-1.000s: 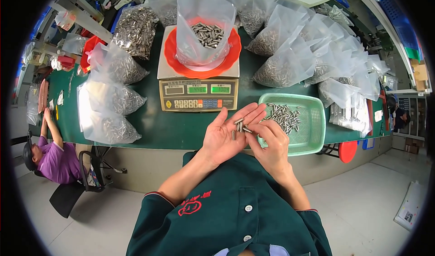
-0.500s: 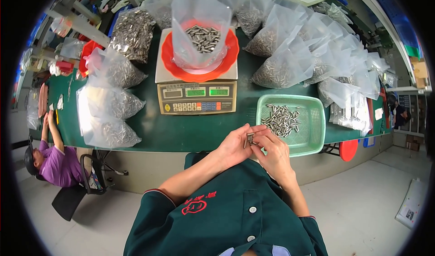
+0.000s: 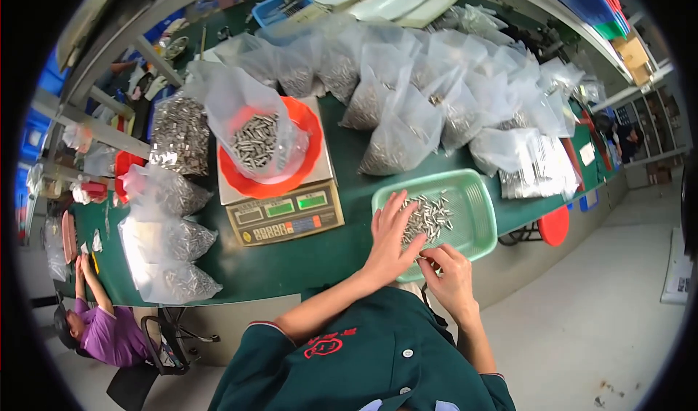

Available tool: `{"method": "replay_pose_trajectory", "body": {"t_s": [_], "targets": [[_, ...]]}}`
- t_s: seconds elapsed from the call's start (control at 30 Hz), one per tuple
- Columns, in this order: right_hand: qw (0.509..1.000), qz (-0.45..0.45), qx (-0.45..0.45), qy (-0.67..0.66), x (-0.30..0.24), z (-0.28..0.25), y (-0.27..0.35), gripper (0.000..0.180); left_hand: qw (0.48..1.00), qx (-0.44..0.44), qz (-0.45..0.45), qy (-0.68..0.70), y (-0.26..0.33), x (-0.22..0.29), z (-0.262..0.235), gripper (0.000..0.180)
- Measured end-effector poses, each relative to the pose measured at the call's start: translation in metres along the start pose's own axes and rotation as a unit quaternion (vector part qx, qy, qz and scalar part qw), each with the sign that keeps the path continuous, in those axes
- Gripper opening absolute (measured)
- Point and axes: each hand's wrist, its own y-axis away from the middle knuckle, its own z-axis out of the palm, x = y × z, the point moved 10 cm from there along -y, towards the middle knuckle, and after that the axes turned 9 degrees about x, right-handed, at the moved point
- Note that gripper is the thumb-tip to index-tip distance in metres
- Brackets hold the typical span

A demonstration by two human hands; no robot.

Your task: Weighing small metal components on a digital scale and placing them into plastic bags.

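Small metal pins [image 3: 435,217] lie in a loose pile in a light green plastic basket [image 3: 476,207] at the table's front edge. My left hand [image 3: 390,245] is open, fingers stretched over the basket's left side and touching the edge of the pile. At the basket's near rim, my right hand [image 3: 449,276] has thumb and fingertips pinched together; whatever is between them is too small to make out. To the left stands a digital scale [image 3: 287,218]. It carries an orange-red bowl [image 3: 314,131] with an open clear plastic bag [image 3: 240,94] of similar pins in it.
Several filled plastic bags [image 3: 392,138] crowd the table's back and right. More bags [image 3: 185,240] stand left of the scale, below a bag of shiny metal parts [image 3: 179,134]. A seated person in purple [image 3: 116,334] is at far left. A red stool [image 3: 554,225] stands at right.
My left hand has opened and moved from in front of the basket onto the pins. My right hand has drawn slightly down, away from the left. The view has turned and shifted.
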Motion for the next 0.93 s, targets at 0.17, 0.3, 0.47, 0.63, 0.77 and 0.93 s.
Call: {"method": "replay_pose_trajectory", "body": {"t_s": [0.17,0.3,0.47,0.63,0.77,0.93], "targets": [[0.981,-0.188,-0.002,-0.047,-0.093,-0.003,-0.064,0.012,0.952,0.27,0.087,-0.111,-0.029,0.053,-0.204,0.005],[0.965,-0.261,0.001,-0.042,-0.187,0.017,-0.138,0.035,0.881,0.314,-0.068,-0.347,-0.084,0.026,-0.321,0.045],[0.955,-0.23,-0.121,0.142,-0.21,0.091,-0.227,0.063,0.888,0.019,-0.166,-0.428,-0.151,-0.059,-0.307,0.069],[0.929,-0.102,-0.344,0.089,-0.197,0.153,-0.227,0.018,0.938,-0.145,-0.229,-0.215,-0.151,-0.118,-0.292,0.031],[0.96,-0.1,-0.256,-0.047,-0.177,0.153,-0.231,0.019,0.958,-0.027,-0.279,0.059,-0.136,-0.132,-0.281,0.017],[0.944,-0.146,0.021,-0.296,-0.163,0.134,-0.229,0.029,0.91,0.085,-0.265,0.308,-0.11,-0.155,-0.285,0.015]]}}
